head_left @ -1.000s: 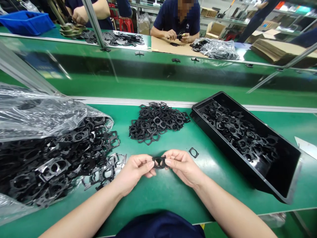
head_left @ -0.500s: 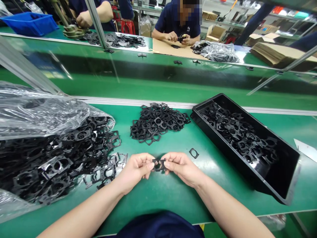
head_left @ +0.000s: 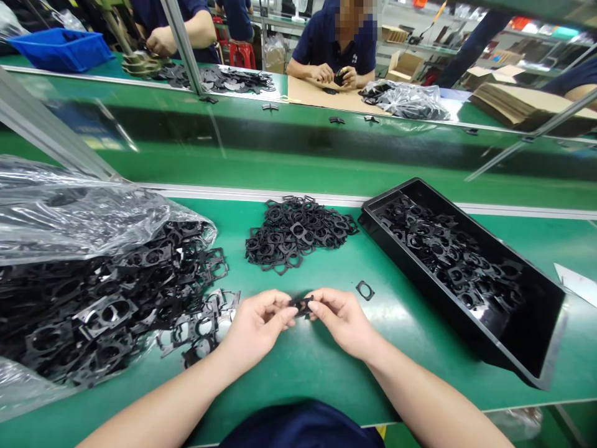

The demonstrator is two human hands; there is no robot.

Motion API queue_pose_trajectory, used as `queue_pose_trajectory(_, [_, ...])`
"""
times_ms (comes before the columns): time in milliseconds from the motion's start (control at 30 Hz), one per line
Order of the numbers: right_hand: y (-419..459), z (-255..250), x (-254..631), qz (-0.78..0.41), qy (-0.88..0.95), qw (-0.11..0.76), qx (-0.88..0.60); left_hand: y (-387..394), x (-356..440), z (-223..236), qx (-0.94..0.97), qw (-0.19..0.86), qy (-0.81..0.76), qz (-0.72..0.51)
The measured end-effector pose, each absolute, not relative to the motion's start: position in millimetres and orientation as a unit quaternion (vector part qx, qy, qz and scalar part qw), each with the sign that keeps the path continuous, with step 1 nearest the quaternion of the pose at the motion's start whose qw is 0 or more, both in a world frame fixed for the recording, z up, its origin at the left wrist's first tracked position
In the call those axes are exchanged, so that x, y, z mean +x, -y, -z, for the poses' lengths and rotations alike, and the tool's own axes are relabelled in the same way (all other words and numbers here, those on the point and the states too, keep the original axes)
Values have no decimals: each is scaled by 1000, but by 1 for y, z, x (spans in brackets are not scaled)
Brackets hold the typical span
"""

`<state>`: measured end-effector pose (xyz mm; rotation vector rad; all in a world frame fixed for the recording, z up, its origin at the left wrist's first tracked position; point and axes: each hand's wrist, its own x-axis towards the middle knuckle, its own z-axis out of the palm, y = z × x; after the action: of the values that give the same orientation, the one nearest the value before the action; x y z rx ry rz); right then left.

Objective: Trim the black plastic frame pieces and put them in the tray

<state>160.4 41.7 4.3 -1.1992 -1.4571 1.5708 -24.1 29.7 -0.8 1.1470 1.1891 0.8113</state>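
Black die-cut gasket point(head_left: 302, 305), thin, light and probably flexible, sits just above the green counter point(head_left: 321, 376), pinched at opposite sides between the fingertips of the left hand point(head_left: 257, 322) and right hand point(head_left: 344, 321). Its narrow outer frame seems the best place to grip, leaving the central opening free.

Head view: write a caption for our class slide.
Left hand and right hand pinch a small black frame over a green bench, beside a loose pile and a black tray.

Green workbench surface point(head_left: 308, 379), clear plastic bag point(head_left: 69, 214) spilling black plastic frames point(head_left: 93, 311), round heap of matching black frames point(head_left: 296, 236), one loose square frame point(head_left: 364, 290), long black rectangular tray point(head_left: 387, 199) holding more
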Motion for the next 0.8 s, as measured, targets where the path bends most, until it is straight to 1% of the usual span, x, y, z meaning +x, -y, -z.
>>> queue_pose_trajectory(100, [-38, -5, 158, -586, 574, 335, -464, -27, -23, 4, 525, 560, -527, -364])
queue_pose_trajectory(200, [-35, -7, 156, -585, 566, 337, -473, -25, -24, 4, 547, 541, -524, -365])
queue_pose_trajectory(300, [-34, -9, 156, -570, 572, 346, -477, -26, -25, 2, 533, 560, -519, -365])
queue_pose_trajectory(500, [-39, -8, 157, -611, 532, 361, -462, -30, -23, -4, 485, 620, -511, -345])
queue_pose_trajectory(633, [-40, -5, 156, -604, 523, 364, -478, -29, -20, -5, 482, 610, -520, -354])
queue_pose_trajectory(800, [-39, -4, 153, -635, 500, 368, -460, -27, -18, -4, 485, 592, -528, -369])
